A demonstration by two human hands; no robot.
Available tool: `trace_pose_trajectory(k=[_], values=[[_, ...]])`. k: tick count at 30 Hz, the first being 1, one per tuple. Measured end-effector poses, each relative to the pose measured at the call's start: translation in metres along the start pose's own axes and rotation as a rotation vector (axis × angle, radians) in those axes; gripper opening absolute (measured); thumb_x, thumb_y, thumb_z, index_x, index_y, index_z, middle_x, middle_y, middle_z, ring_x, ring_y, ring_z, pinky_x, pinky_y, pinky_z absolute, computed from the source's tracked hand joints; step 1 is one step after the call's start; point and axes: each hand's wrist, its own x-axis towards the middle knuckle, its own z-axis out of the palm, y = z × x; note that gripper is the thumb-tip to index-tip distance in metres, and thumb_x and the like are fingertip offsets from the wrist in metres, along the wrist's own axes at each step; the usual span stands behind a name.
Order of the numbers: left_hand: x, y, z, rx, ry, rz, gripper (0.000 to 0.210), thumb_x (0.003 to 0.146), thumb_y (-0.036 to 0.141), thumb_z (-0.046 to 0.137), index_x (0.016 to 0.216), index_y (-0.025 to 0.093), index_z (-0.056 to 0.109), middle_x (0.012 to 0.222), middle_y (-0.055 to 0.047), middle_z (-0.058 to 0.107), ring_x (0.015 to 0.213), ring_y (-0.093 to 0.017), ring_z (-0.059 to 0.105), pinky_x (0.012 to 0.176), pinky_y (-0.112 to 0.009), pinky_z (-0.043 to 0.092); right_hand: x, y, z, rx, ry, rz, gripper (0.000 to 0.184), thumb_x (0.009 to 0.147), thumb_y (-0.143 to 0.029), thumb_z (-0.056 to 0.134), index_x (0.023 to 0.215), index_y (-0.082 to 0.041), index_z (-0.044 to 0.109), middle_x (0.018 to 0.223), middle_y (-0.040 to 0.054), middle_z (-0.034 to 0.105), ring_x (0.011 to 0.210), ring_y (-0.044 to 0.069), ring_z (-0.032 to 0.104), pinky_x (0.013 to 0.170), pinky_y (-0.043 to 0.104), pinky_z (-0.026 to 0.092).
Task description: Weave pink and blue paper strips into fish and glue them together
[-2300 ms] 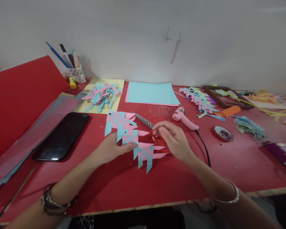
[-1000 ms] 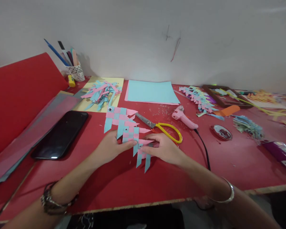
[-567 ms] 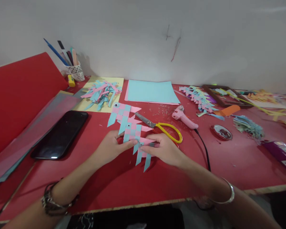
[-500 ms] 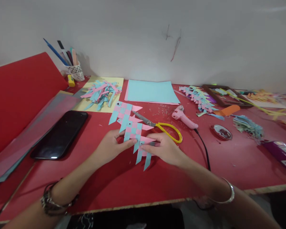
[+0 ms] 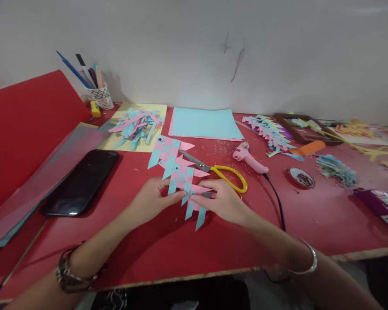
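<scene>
Between my hands is a woven paper fish [image 5: 182,175] of pink and light blue strips with a googly eye. My left hand [image 5: 157,199] pinches it from the left, thumb near its lower part. My right hand [image 5: 224,201] is closed at its lower right, where a second woven fish [image 5: 195,209] is partly hidden by the fingers. Beyond them another pink and blue paper fish [image 5: 166,150] lies on the table, overlapping a further one mostly covered. Yellow-handled scissors [image 5: 228,176] lie just past my right hand, blades pointing left toward the fish.
A pink glue gun [image 5: 250,159] with a black cord lies to the right. At left are a black phone [image 5: 80,183] and a pen cup [image 5: 102,97]. Paper strips [image 5: 138,125] and blue sheets [image 5: 203,122] lie at the back. A small dish [image 5: 300,178] stands right.
Hardly anything differs. Both hands keep their grip on the paper fish, and the view has shifted very slightly.
</scene>
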Motion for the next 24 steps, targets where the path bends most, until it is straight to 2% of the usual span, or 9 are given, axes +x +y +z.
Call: trace_pose_trajectory(k=[3,7,11,16,19,24], values=[[0.0,-0.0008,0.0004,-0.004,0.001,0.024,0.021,0.07,0.036,0.053,0.063,0.018,0.062,0.06,0.006,0.06,0.052,-0.009,0.048,0.049,-0.019,0.036,0.0001,0.0,0.0003,-0.005,0.004,-0.015,0.027,0.071,-0.032,0.057,0.054,-0.016,0.043,0.052,-0.0055,0.036,0.048,0.005,0.031,0.043,0.019,0.025],[0.0008,-0.001,0.0006,-0.008,0.015,0.027,0.022,0.069,0.036,0.053,0.059,0.018,0.06,0.056,0.006,0.058,0.051,-0.009,0.047,0.048,-0.018,0.035,0.0002,0.0017,0.0013,0.003,0.012,-0.01,0.026,0.07,-0.031,0.058,0.054,-0.016,0.044,0.053,-0.0053,0.037,0.05,0.006,0.034,0.045,0.019,0.028],[0.0018,-0.0012,0.0008,-0.002,0.022,0.015,0.023,0.069,0.036,0.052,0.057,0.017,0.059,0.056,0.005,0.059,0.051,-0.01,0.048,0.05,-0.019,0.037,-0.0001,0.0026,0.0016,0.037,0.012,-0.013,0.021,0.071,-0.032,0.058,0.059,-0.015,0.051,0.056,-0.0036,0.044,0.053,0.007,0.042,0.047,0.019,0.035],[0.003,-0.0011,0.0004,-0.008,0.017,0.029,0.022,0.07,0.036,0.051,0.069,0.018,0.064,0.066,0.003,0.064,0.06,-0.013,0.054,0.057,-0.021,0.042,-0.001,0.0001,0.0022,0.171,0.031,-0.01,0.014,0.07,-0.031,0.06,0.069,-0.017,0.059,0.07,-0.0006,0.059,0.067,0.012,0.057,0.058,0.022,0.046],[0.0034,-0.0012,0.0007,-0.023,0.011,0.021,0.023,0.07,0.037,0.051,0.069,0.018,0.063,0.07,0.002,0.065,0.065,-0.014,0.056,0.06,-0.022,0.043,-0.0012,-0.0007,0.0024,0.222,0.013,0.021,0.013,0.071,-0.03,0.059,0.068,-0.017,0.059,0.07,-0.0007,0.061,0.067,0.013,0.059,0.059,0.023,0.047],[0.0026,-0.0023,0.0026,-0.034,0.003,0.017,0.024,0.07,0.038,0.05,0.062,0.018,0.06,0.061,0.004,0.061,0.057,-0.012,0.052,0.056,-0.021,0.042,-0.0007,-0.0001,0.0021,0.164,0.011,-0.002,0.011,0.073,-0.025,0.056,0.067,-0.016,0.059,0.066,-0.0008,0.059,0.065,0.012,0.058,0.057,0.022,0.046]])
